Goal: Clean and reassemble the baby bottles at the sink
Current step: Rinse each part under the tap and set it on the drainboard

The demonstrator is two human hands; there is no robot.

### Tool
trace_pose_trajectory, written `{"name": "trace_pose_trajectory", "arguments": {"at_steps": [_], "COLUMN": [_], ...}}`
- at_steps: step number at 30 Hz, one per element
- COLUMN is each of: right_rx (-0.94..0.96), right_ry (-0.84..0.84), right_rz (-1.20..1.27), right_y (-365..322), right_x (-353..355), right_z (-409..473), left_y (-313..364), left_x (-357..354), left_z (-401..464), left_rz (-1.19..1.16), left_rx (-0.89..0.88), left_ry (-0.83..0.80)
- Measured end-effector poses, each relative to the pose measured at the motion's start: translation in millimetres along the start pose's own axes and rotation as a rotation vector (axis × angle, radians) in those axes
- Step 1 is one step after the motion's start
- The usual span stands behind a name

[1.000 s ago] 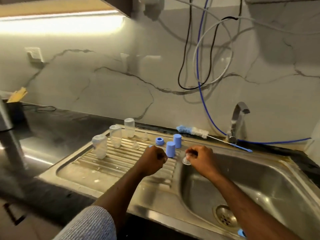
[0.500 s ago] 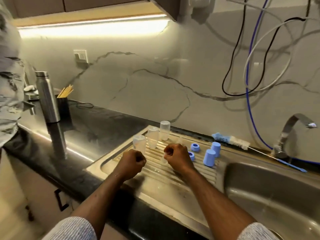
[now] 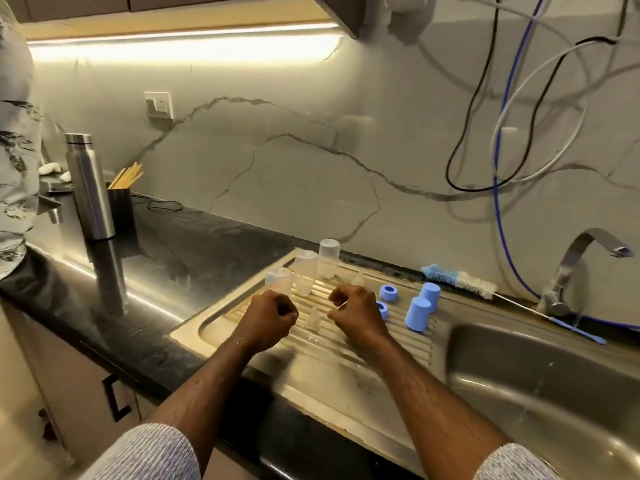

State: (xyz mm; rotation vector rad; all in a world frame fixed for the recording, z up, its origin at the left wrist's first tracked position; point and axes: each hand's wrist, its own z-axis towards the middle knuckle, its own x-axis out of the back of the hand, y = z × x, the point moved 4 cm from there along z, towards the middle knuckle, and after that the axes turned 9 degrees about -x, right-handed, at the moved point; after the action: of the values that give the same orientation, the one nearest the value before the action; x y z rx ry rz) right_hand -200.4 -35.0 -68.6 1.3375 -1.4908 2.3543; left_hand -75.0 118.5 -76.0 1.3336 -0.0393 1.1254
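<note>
The steel sink point(image 3: 540, 386) and its ribbed drainboard point(image 3: 311, 355) sit in the dark surface point(image 3: 156, 306). Three clear bottles point(image 3: 306, 271) stand inverted at the board's far edge; blue caps point(image 3: 418, 313) and rings point(image 3: 389, 292) stand to their right. Left hand point(image 3: 268, 320) and right hand point(image 3: 356, 315) hover over the ribs, fingers curled into fists; whether they pinch anything, I cannot tell. A clear teat point(image 3: 313, 318) stands between them.

Home kitchen; steel sink point(image 3: 540, 386), tap point(image 3: 585, 258), marble backsplash point(image 3: 277, 174), dark counter point(image 3: 194, 244)
</note>
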Motion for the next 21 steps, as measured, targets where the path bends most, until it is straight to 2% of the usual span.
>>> {"name": "trace_pose_trajectory", "arguments": {"at_steps": [6, 12, 16, 21], "right_rx": [0.001, -0.113, -0.227, -0.377], "right_ry": [0.118, 0.241, 0.217, 0.194], "right_rz": [0.015, -0.062, -0.08, -0.223], "right_y": [42.1, 126.8, 194.2, 282.9], "right_x": [62.6, 152.9, 210.1, 259.4], "right_z": [-10.8, -36.6, -69.0, -120.7], "left_y": [52.6, 123.2, 169.9, 216.1], "left_x": [-51.9, -145.8, -216.3, -308.3], "left_z": [18.0, 32.7, 30.0, 12.1], "left_rz": [-0.062, -0.11, -0.11, -0.127], "left_rx": [-0.117, -0.205, -0.306, -0.378], "left_ry": [-0.054, -0.133, -0.242, -0.407]}}
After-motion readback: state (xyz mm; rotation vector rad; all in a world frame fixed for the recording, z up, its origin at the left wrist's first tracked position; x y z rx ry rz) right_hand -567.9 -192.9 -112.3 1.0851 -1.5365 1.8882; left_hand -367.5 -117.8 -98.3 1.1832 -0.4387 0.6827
